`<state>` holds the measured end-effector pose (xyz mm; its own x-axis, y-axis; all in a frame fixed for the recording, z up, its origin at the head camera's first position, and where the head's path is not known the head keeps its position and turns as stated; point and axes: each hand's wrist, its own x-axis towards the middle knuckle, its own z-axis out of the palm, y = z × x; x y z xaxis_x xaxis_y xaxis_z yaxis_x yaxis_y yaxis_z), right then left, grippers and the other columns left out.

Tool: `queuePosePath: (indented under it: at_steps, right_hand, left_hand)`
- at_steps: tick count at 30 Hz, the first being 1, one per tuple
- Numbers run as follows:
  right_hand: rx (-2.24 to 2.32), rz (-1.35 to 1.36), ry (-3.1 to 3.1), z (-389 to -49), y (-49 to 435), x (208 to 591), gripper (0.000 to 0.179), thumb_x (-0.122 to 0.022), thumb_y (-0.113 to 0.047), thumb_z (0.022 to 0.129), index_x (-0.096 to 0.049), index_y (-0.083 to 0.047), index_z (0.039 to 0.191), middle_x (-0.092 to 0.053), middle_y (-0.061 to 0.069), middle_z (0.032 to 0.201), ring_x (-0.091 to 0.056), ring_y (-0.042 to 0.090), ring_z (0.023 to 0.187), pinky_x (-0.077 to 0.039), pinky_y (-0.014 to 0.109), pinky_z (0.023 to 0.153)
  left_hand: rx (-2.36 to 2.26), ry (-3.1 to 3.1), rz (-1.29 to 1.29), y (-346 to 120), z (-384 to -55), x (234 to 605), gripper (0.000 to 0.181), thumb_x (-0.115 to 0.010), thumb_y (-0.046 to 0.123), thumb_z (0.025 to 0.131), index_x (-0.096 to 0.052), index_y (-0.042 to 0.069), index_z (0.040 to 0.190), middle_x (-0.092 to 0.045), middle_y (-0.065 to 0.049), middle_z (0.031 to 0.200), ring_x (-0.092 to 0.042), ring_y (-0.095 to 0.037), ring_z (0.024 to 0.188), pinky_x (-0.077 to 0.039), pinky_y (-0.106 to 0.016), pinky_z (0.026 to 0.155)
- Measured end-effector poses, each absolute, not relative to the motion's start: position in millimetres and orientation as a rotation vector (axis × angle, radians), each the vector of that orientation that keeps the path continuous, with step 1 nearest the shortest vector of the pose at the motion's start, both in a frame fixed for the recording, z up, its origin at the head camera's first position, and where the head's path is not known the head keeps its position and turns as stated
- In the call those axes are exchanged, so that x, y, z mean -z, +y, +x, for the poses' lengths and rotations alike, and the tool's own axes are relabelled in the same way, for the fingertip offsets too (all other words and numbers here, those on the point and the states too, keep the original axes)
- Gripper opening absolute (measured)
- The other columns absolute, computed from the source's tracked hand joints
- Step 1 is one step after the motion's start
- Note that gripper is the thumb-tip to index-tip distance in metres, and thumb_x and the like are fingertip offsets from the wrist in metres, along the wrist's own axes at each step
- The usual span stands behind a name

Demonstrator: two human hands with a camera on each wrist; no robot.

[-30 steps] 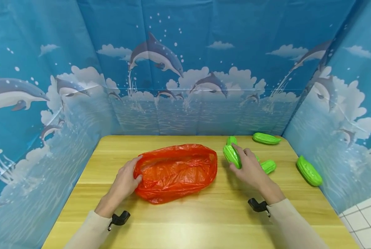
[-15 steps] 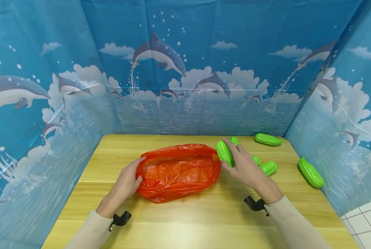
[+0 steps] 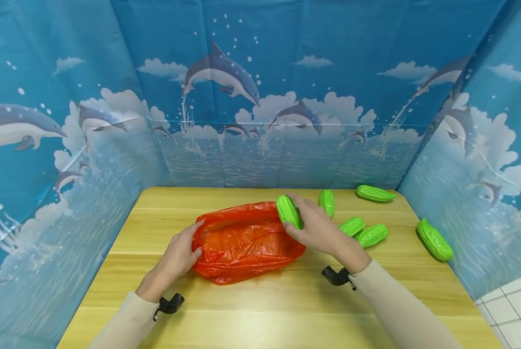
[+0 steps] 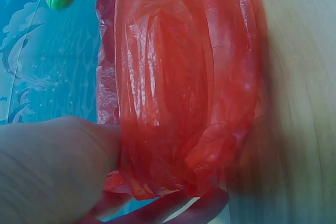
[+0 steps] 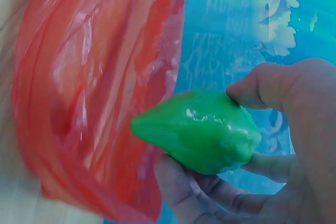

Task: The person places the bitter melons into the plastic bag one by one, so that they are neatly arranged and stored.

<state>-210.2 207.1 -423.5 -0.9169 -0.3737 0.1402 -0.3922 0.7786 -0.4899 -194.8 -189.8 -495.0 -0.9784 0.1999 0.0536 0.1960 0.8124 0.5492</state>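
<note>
The head view shows the grip of the right hand holding a green vegetable over the right end of the open red bag on the worktop. From the left wrist, the grip of the left hand holds the bag's end, where steady tension should prevent slipping. From the right wrist, fingers clasp the vegetable from opposite sides; lowering it past the rim before releasing seems best.

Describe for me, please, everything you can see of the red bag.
The red bag looks like thin, glossy, creased, translucent plastic. It lies on the table, longer from side to side, its wide mouth open. The left hand holds its left end. The right hand holds a green vegetable near its right end; whether that touches the bag is unclear.
</note>
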Motion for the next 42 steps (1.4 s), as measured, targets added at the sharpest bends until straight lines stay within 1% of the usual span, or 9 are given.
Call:
queuePosePath:
  at_steps: [3, 6, 9, 15, 22, 30, 32, 38, 42]
  right_hand:
    - [-0.885, 0.673, -2.946, -215, 198, 426, 0.084, -0.074, -0.036, 0.112, -0.035, -0.009, 0.182, -0.07, 0.024, 0.157, -0.077, 0.034, 0.12, -0.067, 0.057, 0.1]
    - [-0.956, 0.699, -2.984, -220, 190, 427, 0.083, -0.075, -0.037, 0.113, -0.037, -0.01, 0.181, -0.075, 0.018, 0.146, -0.077, 0.025, 0.109, -0.067, 0.05, 0.092]
    - [-1.008, 0.708, -3.024, -225, 183, 429, 0.082, -0.075, -0.038, 0.113, -0.037, -0.012, 0.181, -0.078, 0.015, 0.137, -0.077, 0.021, 0.107, -0.067, 0.045, 0.089]
    - [-1.096, 0.687, -3.09, -235, 169, 433, 0.081, -0.077, -0.043, 0.112, -0.04, -0.017, 0.18, -0.078, 0.011, 0.129, -0.075, 0.019, 0.106, -0.065, 0.039, 0.082]
    - [-1.222, 0.699, -3.136, -242, 151, 438, 0.081, -0.08, -0.044, 0.11, -0.043, -0.016, 0.177, -0.076, 0.012, 0.121, -0.072, 0.022, 0.088, -0.06, 0.037, 0.073]
    - [-1.484, 0.808, -3.131, -248, 130, 444, 0.085, -0.08, -0.037, 0.112, -0.034, -0.019, 0.182, -0.075, 0.016, 0.12, -0.081, 0.045, 0.098, -0.063, 0.036, 0.078]
    - [-1.527, 0.845, -3.126, -249, 124, 445, 0.085, -0.08, -0.035, 0.112, -0.034, -0.019, 0.182, -0.075, 0.016, 0.12, -0.081, 0.047, 0.1, -0.065, 0.038, 0.082]
    - [-1.626, 0.87, -3.134, -253, 107, 449, 0.084, -0.08, -0.032, 0.113, -0.034, -0.015, 0.181, -0.074, 0.018, 0.124, -0.083, 0.047, 0.099, -0.071, 0.055, 0.096]
    - [-1.647, 0.868, -3.173, -255, 95, 450, 0.085, -0.079, -0.033, 0.113, -0.032, -0.013, 0.181, -0.074, 0.019, 0.129, -0.084, 0.044, 0.102, -0.071, 0.057, 0.101]
  left_hand:
    - [-0.903, 2.967, 0.324, -188, -195, 496, 0.079, -0.078, -0.007, 0.103, -0.046, -0.001, 0.175, -0.056, -0.031, 0.174, -0.06, -0.053, 0.158, -0.053, -0.067, 0.129]
    - [-0.894, 2.953, 0.324, -187, -196, 499, 0.08, -0.079, -0.007, 0.103, -0.046, -0.002, 0.175, -0.056, -0.031, 0.174, -0.058, -0.053, 0.16, -0.052, -0.067, 0.129]
    - [-0.882, 2.947, 0.323, -187, -196, 500, 0.079, -0.079, -0.007, 0.103, -0.046, -0.002, 0.175, -0.056, -0.032, 0.174, -0.058, -0.054, 0.16, -0.051, -0.067, 0.13]
    - [-0.891, 2.947, 0.32, -187, -196, 500, 0.08, -0.08, -0.007, 0.102, -0.046, -0.002, 0.175, -0.056, -0.032, 0.174, -0.057, -0.054, 0.16, -0.051, -0.068, 0.13]
    - [-0.874, 2.936, 0.299, -185, -195, 498, 0.08, -0.08, -0.006, 0.102, -0.047, -0.002, 0.175, -0.055, -0.032, 0.175, -0.057, -0.054, 0.161, -0.051, -0.068, 0.131]
    - [-0.868, 2.926, 0.3, -184, -193, 498, 0.085, -0.082, -0.002, 0.102, -0.044, 0.002, 0.178, -0.052, -0.031, 0.178, -0.055, -0.054, 0.162, -0.05, -0.069, 0.131]
    - [-0.861, 2.932, 0.296, -184, -193, 498, 0.087, -0.083, -0.001, 0.102, -0.043, 0.002, 0.179, -0.051, -0.031, 0.178, -0.055, -0.055, 0.161, -0.05, -0.07, 0.131]
    - [-0.832, 2.935, 0.31, -184, -194, 499, 0.091, -0.086, 0.004, 0.101, -0.04, 0.001, 0.18, -0.05, -0.032, 0.178, -0.054, -0.056, 0.162, -0.05, -0.071, 0.131]
    - [-0.819, 2.928, 0.321, -186, -194, 497, 0.096, -0.087, 0.007, 0.101, -0.035, 0.0, 0.181, -0.047, -0.033, 0.18, -0.053, -0.057, 0.163, -0.049, -0.072, 0.131]
